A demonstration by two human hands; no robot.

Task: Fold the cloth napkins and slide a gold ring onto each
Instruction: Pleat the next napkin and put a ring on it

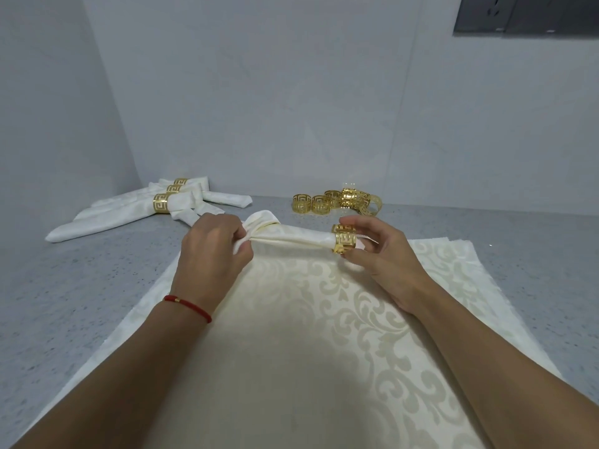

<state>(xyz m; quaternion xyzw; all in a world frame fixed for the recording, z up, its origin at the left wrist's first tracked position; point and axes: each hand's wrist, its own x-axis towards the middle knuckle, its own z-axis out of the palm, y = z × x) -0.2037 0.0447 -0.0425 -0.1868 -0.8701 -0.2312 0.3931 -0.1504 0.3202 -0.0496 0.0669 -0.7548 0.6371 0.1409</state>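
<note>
A rolled cream napkin [291, 236] is held level above a stack of flat patterned napkins [291, 335]. My left hand [210, 251] pinches its bunched left end. My right hand [379, 251] grips a gold ring [343, 238] that sits around the napkin's right tip, with a little cloth poking out past it. Several loose gold rings [337, 200] lie in a cluster on the counter behind. At the back left lie three finished napkins [146, 205], each with a gold ring on it.
The grey speckled counter [64, 286] runs to pale walls at the back and left. A dark panel [525, 17] hangs on the wall at the top right. A red cord bracelet circles my left wrist.
</note>
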